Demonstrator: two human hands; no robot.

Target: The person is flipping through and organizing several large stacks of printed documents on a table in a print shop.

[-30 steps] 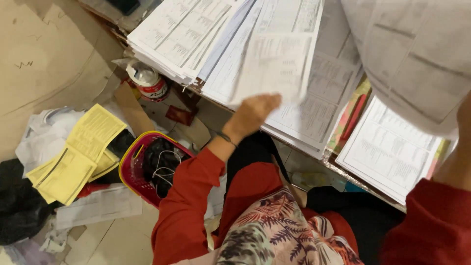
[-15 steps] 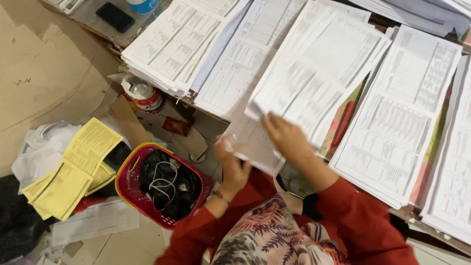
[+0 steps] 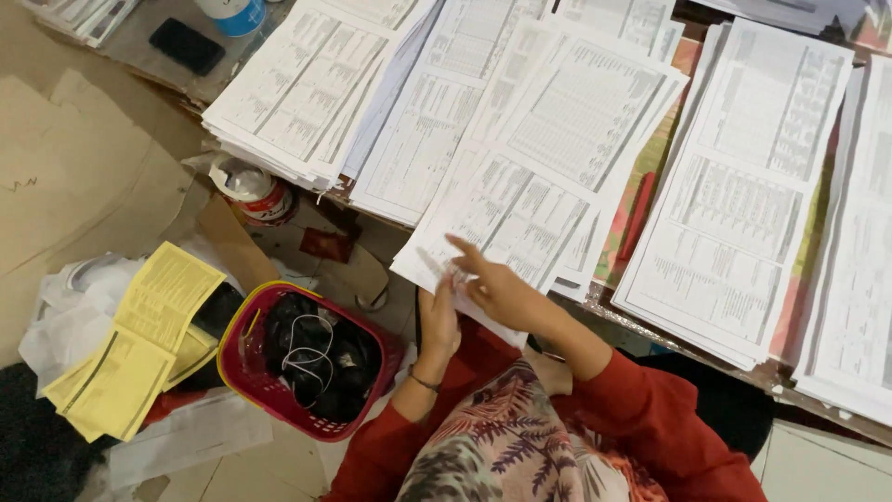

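**Both hands now low on the near edge of the printed stack**

Since 0.5 seconds ago, the right hand (image 3: 502, 288) has come down from the upper part of the sheets to the near corner of the printed stack (image 3: 520, 204), and the left hand (image 3: 439, 321) has risen a little to meet it from below. The sheets, which were lifted and tilted before, now lie flatter on the pile. In my judgement the paper has been laid down and the hands are squaring or separating its corner.

The right hand lies flat on the paper, its fingers (image 3: 465, 251) stretched out and pressing on the top sheet, not closed around anything. The left hand holds the lower edge of the same stack; I cannot tell how tightly, because the right hand hides its fingertips.

This stack rests on the table (image 3: 771, 372), overlapping other piles. Below, on the floor, a red basket (image 3: 269, 395) stands just beside yellow forms (image 3: 139, 344).
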